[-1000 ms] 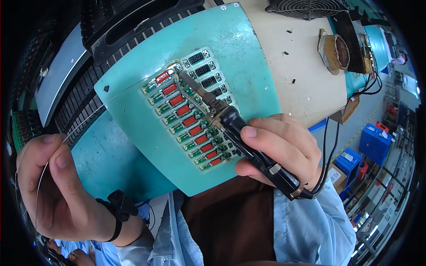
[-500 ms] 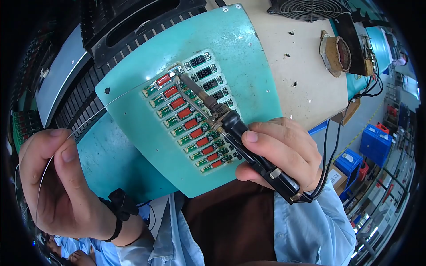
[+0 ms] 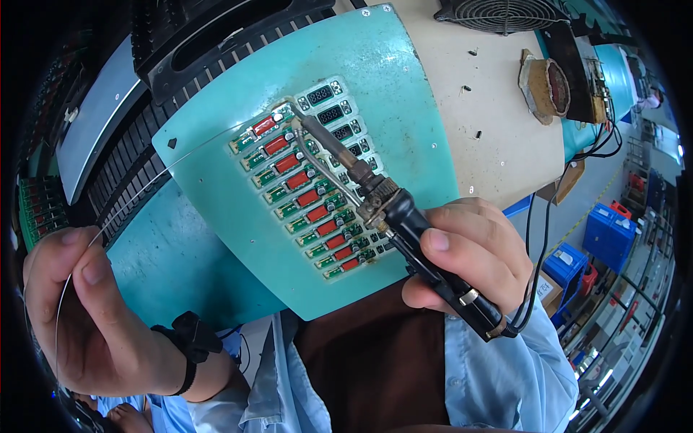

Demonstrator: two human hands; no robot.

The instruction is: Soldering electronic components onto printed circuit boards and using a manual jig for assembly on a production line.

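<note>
My right hand (image 3: pixel 476 252) grips the black handle of a soldering iron (image 3: pixel 404 209), its fingers wrapped round it. A thin metal tube runs along the iron's shaft, and its tip rests near the top end of the circuit boards. Between thumb and forefinger, my left hand (image 3: pixel 94 310) pinches a thin solder wire (image 3: pixel 162 172), which stretches across to the uppermost board. A row of small green circuit boards with red components (image 3: pixel 297 180) sits in a teal fixture plate (image 3: pixel 390 65). Small black digit displays (image 3: pixel 330 115) lie along their right side, partly hidden behind the iron.
Behind the plate is a black slatted rack (image 3: pixel 133 155). A round fan grille (image 3: pixel 505 16) and a crusted, open-ended holder (image 3: pixel 546 86) stand at the far right. Small black parts lie on the beige surface (image 3: pixel 498 166). Cables trail from the iron; blue bins (image 3: pixel 610 234) stand beyond.
The soldering iron and my right hand have shifted slightly right and down, with the tip still by the top board. My left hand has moved a little left and down, still pinching the wire.
</note>
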